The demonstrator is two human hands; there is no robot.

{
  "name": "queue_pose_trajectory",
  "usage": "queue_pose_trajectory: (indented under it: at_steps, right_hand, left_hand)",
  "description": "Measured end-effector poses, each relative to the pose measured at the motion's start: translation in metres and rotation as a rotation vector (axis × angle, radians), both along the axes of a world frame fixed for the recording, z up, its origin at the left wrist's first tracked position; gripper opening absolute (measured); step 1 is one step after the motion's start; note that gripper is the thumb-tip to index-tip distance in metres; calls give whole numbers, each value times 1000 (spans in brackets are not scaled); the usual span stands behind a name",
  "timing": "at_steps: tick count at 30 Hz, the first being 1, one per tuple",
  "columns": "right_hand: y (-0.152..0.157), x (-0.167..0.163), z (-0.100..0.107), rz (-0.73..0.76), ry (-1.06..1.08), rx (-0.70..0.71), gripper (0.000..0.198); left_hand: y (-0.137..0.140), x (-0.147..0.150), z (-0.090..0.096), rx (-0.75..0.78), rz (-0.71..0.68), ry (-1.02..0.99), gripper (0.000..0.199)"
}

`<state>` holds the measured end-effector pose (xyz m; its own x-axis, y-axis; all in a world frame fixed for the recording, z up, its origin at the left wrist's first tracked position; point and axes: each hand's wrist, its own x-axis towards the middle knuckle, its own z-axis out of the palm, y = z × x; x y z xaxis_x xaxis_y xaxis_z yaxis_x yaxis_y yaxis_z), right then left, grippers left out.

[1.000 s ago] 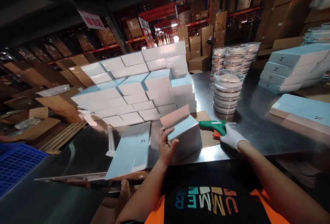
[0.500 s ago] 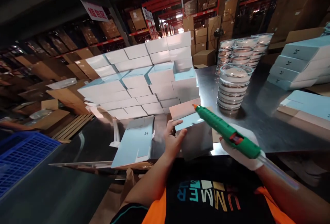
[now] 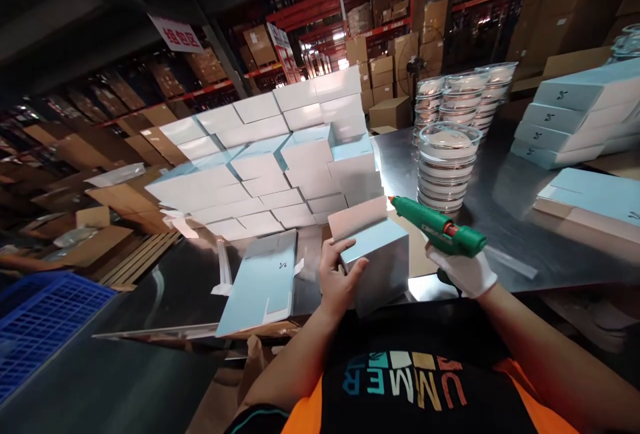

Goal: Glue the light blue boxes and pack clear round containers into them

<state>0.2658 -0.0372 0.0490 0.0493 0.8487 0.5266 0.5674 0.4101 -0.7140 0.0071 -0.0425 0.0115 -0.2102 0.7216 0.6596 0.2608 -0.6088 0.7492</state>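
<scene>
My bare left hand (image 3: pixel 343 277) grips the left end of a small light-blue and white cardboard box (image 3: pixel 384 267), thumb on the near side and fingers at the top. The box stands on the metal table with a pale flap (image 3: pixel 359 218) raised at its far side. In a white glove, my right hand (image 3: pixel 467 274) is closed around the handle of a green hot glue gun (image 3: pixel 437 227). The gun's orange nozzle points left, close to the raised flap's right end. A clear glue stick (image 3: pixel 513 263) sticks out behind the gun.
Stacked white boxes (image 3: pixel 270 174) stand beyond my left hand. Flat blue box blanks (image 3: pixel 263 281) lie at the left. Stacked glass bowls with lids (image 3: pixel 447 167) stand behind the glue gun. More blue boxes (image 3: pixel 565 121) are piled right. A blue crate (image 3: pixel 50 321) is at far left.
The glue gun has swung more level and its tip has shifted slightly right, away from the flap. My right hand has turned with it. My left hand stays on the box.
</scene>
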Motion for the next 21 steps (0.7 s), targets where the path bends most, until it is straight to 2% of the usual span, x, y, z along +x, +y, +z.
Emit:
queue_pose_trajectory:
  at_steps: [2,4,6,7,9,11,13,15,17,19,21]
  right_hand:
    - [14,7,-12,80,204,-196,41]
    - [28,17,-24,121,420,-499,45]
    - [41,30,-33,10,439,-697,50]
    - [46,37,-35,-82,365,-711,51]
    - [51,47,-35,-227,220,-639,46]
    - [51,45,-29,-261,179,-541,40]
    - [48,28,-19,-129,230,-435,39]
    - [45,0,-8,135,325,-352,50]
    - [46,-27,2,366,363,-309,52]
    - [47,-43,7,449,327,-308,43]
    - [49,-45,7,486,296,-301,38]
  left_hand:
    - [3,-3,1,-9,2,-28,51]
    - [6,-4,1,-30,7,-52,55]
    - [9,-6,2,-43,11,-75,58]
    - [10,-7,3,-45,11,-84,59]
    - [13,-9,2,-47,5,-91,58]
    - [15,-11,1,-48,-10,-84,56]
    - [18,-11,-1,-45,-22,-71,58]
    - [21,-10,-3,-31,-43,-50,61]
    - [23,-10,-6,-2,-81,-22,62]
    - [25,-12,-9,40,-130,3,59]
    - [26,-13,-12,76,-155,34,58]
